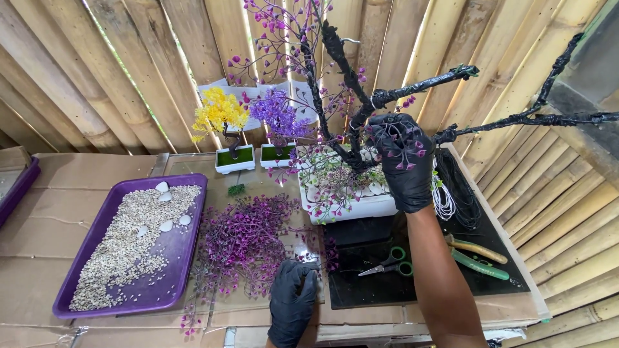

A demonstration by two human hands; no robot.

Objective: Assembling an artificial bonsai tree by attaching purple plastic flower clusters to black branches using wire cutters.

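Observation:
An artificial tree with black wrapped branches [351, 84] stands in a white rectangular pot [361, 207] at the middle of the table. My right hand [403, 158], in a black glove, is raised to the branches and holds a sprig of small purple leaves against them. My left hand [293, 303], also gloved in black, rests at the near edge of the table on a heap of loose purple leaf sprigs [248, 241]. Purple sprigs hang on the tree's upper left branches [280, 26]; the right branches [548, 116] are bare.
A purple tray [187, 248] of small gravel and white pebbles lies left. Two small trees, yellow [219, 113] and purple [278, 116], stand in white pots at the back. Green-handled scissors [390, 261], pliers [477, 254] and coils of white and black wire [451, 190] lie right. Bamboo wall behind.

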